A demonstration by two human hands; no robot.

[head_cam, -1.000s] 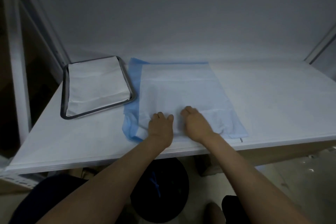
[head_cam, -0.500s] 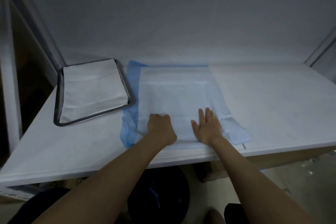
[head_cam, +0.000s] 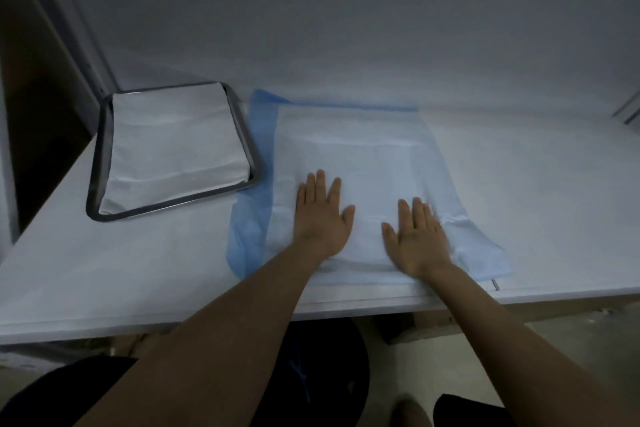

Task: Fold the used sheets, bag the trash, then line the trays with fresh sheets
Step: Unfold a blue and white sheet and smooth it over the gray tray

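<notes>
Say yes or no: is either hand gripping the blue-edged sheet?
No, the left hand and right hand both lie flat on the sheet with fingers straight.

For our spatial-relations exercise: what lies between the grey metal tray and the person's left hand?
Head view: the blue edge band of the flat white rectangular sheet lies there.

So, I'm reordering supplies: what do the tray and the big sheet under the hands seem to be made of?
Tray: probably metal, perhaps stainless steel; its thin grey rim has a dull sheen. Sheet: seemingly thin disposable paper or non-woven fabric, matte white on top, with a blue backing showing along its edges; it holds soft creases. The exact fibre cannot be told.
</notes>
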